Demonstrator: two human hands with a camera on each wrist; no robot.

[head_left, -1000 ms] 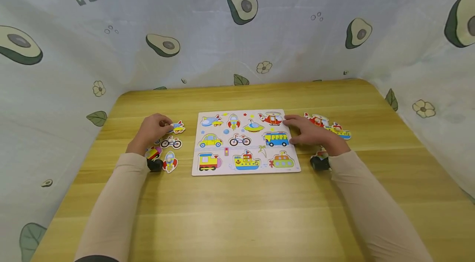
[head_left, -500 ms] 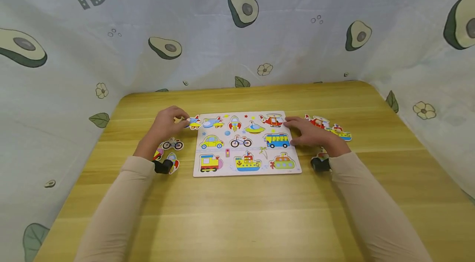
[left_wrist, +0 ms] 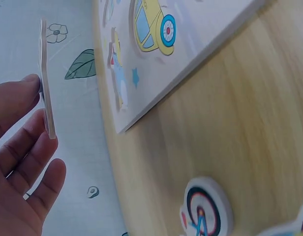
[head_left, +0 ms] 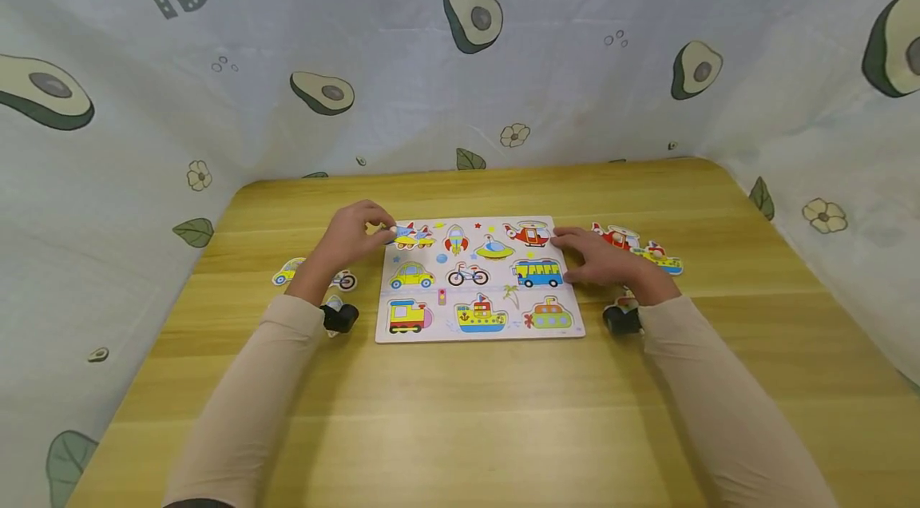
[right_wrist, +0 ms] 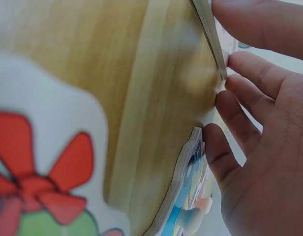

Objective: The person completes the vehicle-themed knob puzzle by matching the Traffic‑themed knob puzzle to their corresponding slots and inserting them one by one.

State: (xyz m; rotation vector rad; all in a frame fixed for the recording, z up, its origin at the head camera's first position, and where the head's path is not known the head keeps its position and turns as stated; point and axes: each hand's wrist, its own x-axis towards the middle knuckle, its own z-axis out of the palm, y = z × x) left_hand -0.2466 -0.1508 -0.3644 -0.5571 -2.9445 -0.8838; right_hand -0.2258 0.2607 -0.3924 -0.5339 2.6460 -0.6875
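Observation:
My left hand [head_left: 352,236] pinches an airplane puzzle piece [left_wrist: 45,64] between thumb and fingers; the piece stands edge-on in the left wrist view. In the head view it overlaps the printed airplane at the far left corner of the puzzle board [head_left: 431,337]. The board carries vehicle pictures such as a bus [head_left: 537,273] and a train [head_left: 408,317]. My right hand [head_left: 600,259] rests at the board's right edge, thumb and fingertips touching it, fingers extended. Close by its little finger lies a boat piece [right_wrist: 181,201] with a knob.
Left of the board lie a yellow car piece [head_left: 287,271], a bicycle piece [head_left: 346,280] and a rocket piece partly under the left wrist. To the right are a helicopter piece [head_left: 616,236] and a piece with a red propeller [right_wrist: 36,182]. A patterned curtain [head_left: 402,93] hangs behind the table.
My left hand has carried the airplane piece rightward from the left-hand pieces to over the board's far left corner. My right hand has stayed at the board's right edge.

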